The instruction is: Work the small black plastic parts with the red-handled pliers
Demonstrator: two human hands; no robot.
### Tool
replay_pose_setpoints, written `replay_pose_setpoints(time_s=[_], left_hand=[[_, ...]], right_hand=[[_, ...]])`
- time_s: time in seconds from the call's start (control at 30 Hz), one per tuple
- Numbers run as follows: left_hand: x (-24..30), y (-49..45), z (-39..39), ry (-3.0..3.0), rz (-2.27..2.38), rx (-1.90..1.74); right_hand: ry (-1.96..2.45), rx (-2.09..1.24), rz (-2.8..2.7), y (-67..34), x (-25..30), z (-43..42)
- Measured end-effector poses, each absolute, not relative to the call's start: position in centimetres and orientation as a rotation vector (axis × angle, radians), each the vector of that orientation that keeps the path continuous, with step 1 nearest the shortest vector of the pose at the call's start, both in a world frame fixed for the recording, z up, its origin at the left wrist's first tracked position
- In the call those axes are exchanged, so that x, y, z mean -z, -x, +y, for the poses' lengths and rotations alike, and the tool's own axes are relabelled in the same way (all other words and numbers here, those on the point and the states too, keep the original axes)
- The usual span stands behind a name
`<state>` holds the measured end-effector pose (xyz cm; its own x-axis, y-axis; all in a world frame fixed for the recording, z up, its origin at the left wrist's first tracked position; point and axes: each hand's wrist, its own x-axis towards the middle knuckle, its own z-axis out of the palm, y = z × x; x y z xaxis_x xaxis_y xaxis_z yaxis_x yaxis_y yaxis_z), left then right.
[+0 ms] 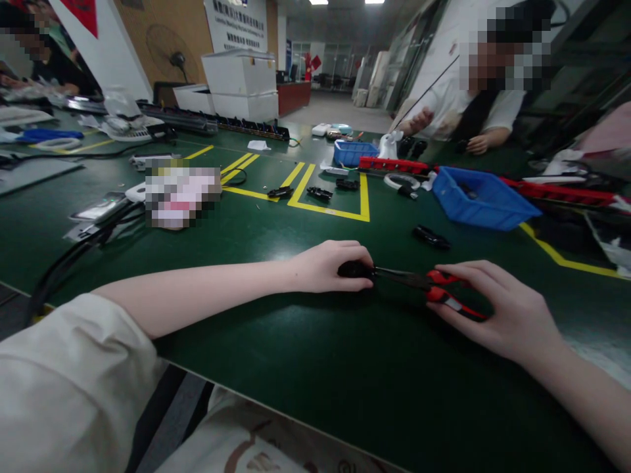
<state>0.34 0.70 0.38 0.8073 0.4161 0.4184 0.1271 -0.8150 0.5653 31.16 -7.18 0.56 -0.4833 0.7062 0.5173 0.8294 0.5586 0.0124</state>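
Note:
My left hand [331, 266] is closed around a small black part [355, 269], most of it hidden by the fingers. In my right hand [513, 305] are long-nose pliers [451, 299] with red and black handles, their dark jaws pointing left. The jaw tips reach the black part at my left fingertips; whether they grip it I cannot tell. Just beyond my right hand lies another black part [431, 237] on the green table [315, 368].
Several black parts lie near a yellow tape outline [329, 211]. A blue bin [486, 200] and a smaller blue bin [355, 152] stand beyond, by a red rail [394, 165]. Black cables [73, 256] run at left. Across the table sits a person [473, 118].

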Motion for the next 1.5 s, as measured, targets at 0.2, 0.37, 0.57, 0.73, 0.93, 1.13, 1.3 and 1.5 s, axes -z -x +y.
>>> replay_pose_setpoints(time_s=[0.2, 0.37, 0.57, 0.73, 0.93, 1.13, 1.3, 1.5], left_hand=[[-0.5, -0.5, 0.4, -2.467, 0.405, -0.721], [-0.4, -0.5, 0.4, -2.48, 0.404, -0.725], [-0.3, -0.4, 0.6, -2.478, 0.426, -0.7], [-0.2, -0.5, 0.6, -2.483, 0.432, -0.695], [-0.3, -0.5, 0.6, -2.501, 0.441, -0.642], [-0.3, -0.6, 0.6, -2.56, 0.446, -0.62], [-0.3, -0.6, 0.6, -2.545, 0.455, -0.591], [-0.2, -0.7, 0.7, -2.566, 0.437, -0.579]], right_hand=[[1.227, 0.346, -2.347, -30.8, -0.5, -7.2], [1.161, 0.472, -2.388, -30.9, -0.4, -7.3], [1.118, 0.63, -2.394, -30.9, -0.4, -7.4], [1.13, 0.557, -2.389, -31.0, -0.3, -7.3], [1.212, 0.285, -2.341, -31.1, -0.3, -7.2], [1.239, 0.196, -2.303, -30.5, -0.4, -7.5], [1.252, 0.168, -2.288, -29.6, -0.4, -7.6], [1.257, 0.294, -2.267, -29.4, -0.5, -7.6]])
